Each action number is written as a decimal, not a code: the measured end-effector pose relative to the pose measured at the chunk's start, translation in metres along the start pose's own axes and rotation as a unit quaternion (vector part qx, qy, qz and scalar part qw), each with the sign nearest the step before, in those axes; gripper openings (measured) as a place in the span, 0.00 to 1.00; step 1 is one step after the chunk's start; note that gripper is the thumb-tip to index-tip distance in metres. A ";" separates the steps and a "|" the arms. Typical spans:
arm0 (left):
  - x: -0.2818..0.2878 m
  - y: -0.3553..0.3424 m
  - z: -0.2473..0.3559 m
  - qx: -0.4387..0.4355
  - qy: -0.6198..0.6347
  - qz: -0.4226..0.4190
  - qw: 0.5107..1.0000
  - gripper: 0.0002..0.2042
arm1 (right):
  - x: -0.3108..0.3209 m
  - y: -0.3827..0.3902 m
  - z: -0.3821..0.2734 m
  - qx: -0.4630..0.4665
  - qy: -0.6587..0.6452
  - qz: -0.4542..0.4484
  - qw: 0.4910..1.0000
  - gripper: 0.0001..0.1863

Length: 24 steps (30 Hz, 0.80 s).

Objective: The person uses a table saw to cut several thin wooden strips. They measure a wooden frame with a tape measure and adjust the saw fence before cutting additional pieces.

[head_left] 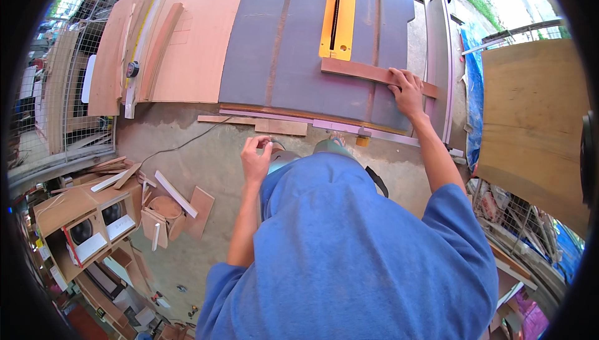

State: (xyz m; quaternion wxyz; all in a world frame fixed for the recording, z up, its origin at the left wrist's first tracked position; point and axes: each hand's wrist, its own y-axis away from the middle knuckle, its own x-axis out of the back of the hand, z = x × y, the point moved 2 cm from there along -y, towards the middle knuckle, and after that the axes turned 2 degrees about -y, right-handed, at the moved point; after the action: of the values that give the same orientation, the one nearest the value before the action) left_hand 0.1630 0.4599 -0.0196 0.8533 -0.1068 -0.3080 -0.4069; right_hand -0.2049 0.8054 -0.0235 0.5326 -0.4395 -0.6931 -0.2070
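Note:
My right hand (409, 93) grips a narrow reddish-brown wood strip (359, 70) near its right end, fingers over the far edge and thumb on the near side. The strip lies across the grey table saw top (306, 40), its left end just in front of the yellow insert plate (343, 12) with the dark blade slot. Its right end reaches the saw's rip fence (442, 71). My left hand (256, 157) is raised in front of my body, away from the saw, fingers curled in toward the thumb. Whatever it may hold is too small to tell.
Left of the saw, a wooden board (199, 34) carries a tape measure (132, 69), a long straightedge (138, 46) and a wood strip (163, 49). Offcuts and a wooden cabinet (81, 231) stand on the floor at left. A large plywood panel (533, 115) stands right.

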 end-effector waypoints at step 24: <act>-0.192 -0.103 0.209 -0.334 -0.152 -0.103 0.924 0.19 | -0.006 0.013 -0.015 -0.057 -0.062 0.067 0.994 0.28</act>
State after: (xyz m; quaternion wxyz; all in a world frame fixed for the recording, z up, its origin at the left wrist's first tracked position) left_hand -0.0992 0.6048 0.0200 0.6644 -0.4139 -0.2891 -0.5511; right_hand -0.1853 0.7988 -0.0266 0.4751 -0.5266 -0.6809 -0.1827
